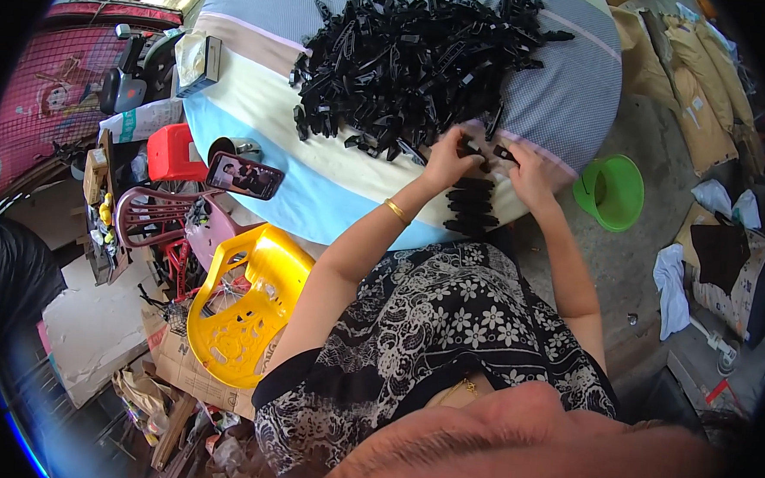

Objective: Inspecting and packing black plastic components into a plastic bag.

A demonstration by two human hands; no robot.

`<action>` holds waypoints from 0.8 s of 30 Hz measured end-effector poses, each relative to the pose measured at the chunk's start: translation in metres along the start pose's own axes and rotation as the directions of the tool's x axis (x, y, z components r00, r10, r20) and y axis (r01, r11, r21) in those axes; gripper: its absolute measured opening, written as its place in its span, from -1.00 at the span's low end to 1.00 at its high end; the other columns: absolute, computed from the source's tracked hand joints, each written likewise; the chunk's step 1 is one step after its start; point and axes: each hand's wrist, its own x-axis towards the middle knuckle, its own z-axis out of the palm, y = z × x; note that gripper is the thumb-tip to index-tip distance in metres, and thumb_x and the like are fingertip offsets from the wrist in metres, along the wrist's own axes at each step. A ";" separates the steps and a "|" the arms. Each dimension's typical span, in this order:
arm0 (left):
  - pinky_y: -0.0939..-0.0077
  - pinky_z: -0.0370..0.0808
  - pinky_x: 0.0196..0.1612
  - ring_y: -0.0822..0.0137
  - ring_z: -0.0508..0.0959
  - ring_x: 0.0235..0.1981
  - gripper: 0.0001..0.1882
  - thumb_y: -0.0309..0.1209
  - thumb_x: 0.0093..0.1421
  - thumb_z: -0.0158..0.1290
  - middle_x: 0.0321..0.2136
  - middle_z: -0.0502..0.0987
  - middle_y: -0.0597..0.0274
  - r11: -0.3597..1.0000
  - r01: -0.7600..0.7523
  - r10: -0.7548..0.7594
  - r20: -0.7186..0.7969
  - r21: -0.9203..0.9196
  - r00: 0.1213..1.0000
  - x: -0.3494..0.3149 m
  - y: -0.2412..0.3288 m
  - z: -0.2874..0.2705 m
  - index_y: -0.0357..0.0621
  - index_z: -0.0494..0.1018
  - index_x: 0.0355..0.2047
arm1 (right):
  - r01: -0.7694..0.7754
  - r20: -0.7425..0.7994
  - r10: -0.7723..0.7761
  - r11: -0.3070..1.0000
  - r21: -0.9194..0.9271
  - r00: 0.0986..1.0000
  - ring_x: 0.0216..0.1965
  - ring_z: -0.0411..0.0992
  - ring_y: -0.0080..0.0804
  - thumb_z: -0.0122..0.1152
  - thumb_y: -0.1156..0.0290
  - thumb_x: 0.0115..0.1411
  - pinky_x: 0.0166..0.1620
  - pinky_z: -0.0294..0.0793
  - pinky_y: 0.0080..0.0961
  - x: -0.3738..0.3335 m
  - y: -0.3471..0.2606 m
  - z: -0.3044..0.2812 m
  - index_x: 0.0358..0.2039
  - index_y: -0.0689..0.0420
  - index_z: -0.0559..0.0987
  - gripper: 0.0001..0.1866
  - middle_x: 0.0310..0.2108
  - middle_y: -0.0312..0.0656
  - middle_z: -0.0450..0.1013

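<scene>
Both my hands are over the near right part of a cloth-covered table (332, 203). My left hand (450, 162), with a gold bangle at the wrist, is closed on a small black plastic part (470, 146). In my right hand (529, 173), another short black part (505, 154) is pinched between thumb and fingers. Just below them, a neat stack of black plastic parts (472, 206) lies in a row toward my body. Beyond my hands spreads a large heap of loose black plastic parts (409, 63). Their exact kind is too small to tell.
A phone (246, 176) leans by a metal mug (236, 148) at the table's left edge, with a tissue box (201, 63) farther back. A yellow plastic chair (244, 318) stands left of me. On the floor at right are a green bucket (618, 195) and brown sacks (696, 117).
</scene>
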 end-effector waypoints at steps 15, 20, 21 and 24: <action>0.26 0.42 -0.16 0.04 0.43 -0.25 -0.80 -0.52 -0.23 0.16 -0.43 0.42 0.10 0.546 -0.308 0.385 0.093 0.779 0.918 -0.012 -0.003 -0.003 -0.18 0.49 -0.49 | 0.310 0.139 -0.279 0.796 -0.520 0.950 -0.30 0.31 -0.22 -0.02 0.45 -0.03 -0.25 0.28 -0.32 -0.011 -0.017 -0.003 -0.52 0.15 0.46 -0.91 -0.44 -0.19 0.29; 0.23 0.42 -0.20 0.04 0.44 -0.29 -0.84 -0.53 -0.22 0.14 -0.43 0.42 0.14 0.530 -0.370 0.405 0.156 0.763 0.901 -0.008 -0.005 -0.006 -0.20 0.47 -0.53 | 0.349 0.121 -0.330 0.832 -0.432 0.936 -0.32 0.32 -0.21 0.02 0.42 -0.05 -0.27 0.30 -0.32 -0.001 -0.025 0.011 -0.54 0.13 0.44 -0.92 -0.45 -0.17 0.30; 0.21 0.43 -0.21 0.03 0.46 -0.31 -0.83 -0.52 -0.22 0.15 -0.43 0.44 0.13 0.509 -0.405 0.442 0.173 0.760 0.880 -0.007 -0.005 -0.009 -0.19 0.48 -0.52 | 0.326 0.110 -0.307 0.861 -0.391 0.945 -0.32 0.34 -0.20 0.06 0.39 -0.05 -0.29 0.32 -0.31 0.001 -0.024 0.011 -0.54 0.14 0.45 -0.90 -0.46 -0.16 0.31; 0.15 0.44 -0.22 -0.01 0.49 -0.31 -0.83 -0.47 -0.19 0.17 -0.39 0.48 0.06 0.486 -0.287 0.104 0.272 0.826 0.957 -0.011 0.010 -0.008 -0.18 0.51 -0.50 | 0.180 0.468 -0.088 0.971 -0.155 0.880 -0.34 0.38 -0.15 0.13 0.35 -0.06 -0.32 0.36 -0.26 0.017 -0.007 -0.007 -0.53 0.14 0.49 -0.86 -0.46 -0.13 0.37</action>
